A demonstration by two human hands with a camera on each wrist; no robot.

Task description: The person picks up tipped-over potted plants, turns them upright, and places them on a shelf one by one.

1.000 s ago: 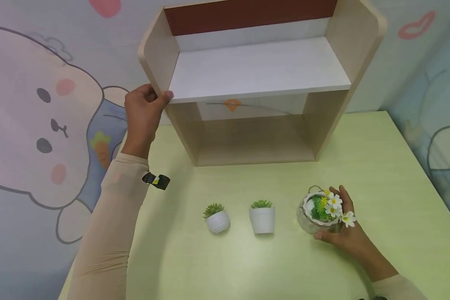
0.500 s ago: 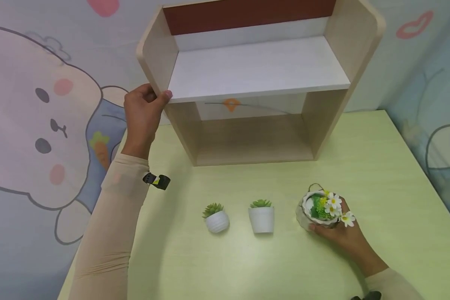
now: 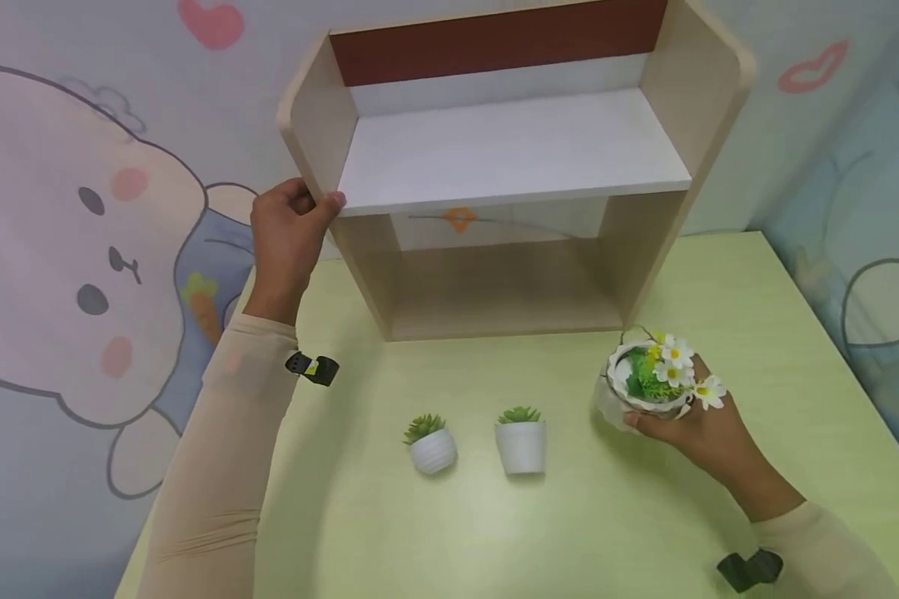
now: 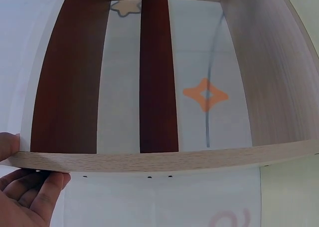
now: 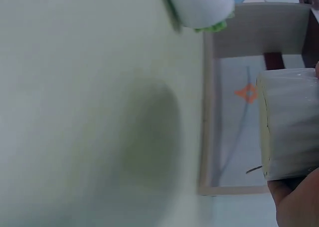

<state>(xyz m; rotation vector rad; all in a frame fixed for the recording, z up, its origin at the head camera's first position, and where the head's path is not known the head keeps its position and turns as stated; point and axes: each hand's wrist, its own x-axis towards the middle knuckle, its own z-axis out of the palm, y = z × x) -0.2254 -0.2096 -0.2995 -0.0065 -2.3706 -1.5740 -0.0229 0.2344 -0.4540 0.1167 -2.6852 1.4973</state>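
My left hand (image 3: 288, 241) grips the left side panel of a light wooden shelf unit (image 3: 505, 324), its thumb at the front corner of the white middle shelf (image 3: 509, 154). In the left wrist view, thumb and fingers (image 4: 47, 197) pinch the panel's edge from both sides. My right hand (image 3: 707, 428) holds a whitish flower pot (image 3: 610, 408) with white daisies and greenery, lifted over the table right of centre. The right wrist view shows the pot (image 5: 291, 124) from the side, with its shadow on the table apart from it.
Two small white pots with green succulents, one rounded (image 3: 432, 451) and one tapered (image 3: 521, 449), lie on the pale green table (image 3: 419, 541) before the shelf unit. A cartoon-printed wall covering (image 3: 67, 333) stands behind and to the left.
The right hand has closed round the flower pot and raised it off the table, slightly toward the shelf unit. The left hand keeps its grip on the panel. The head view has tilted slightly.
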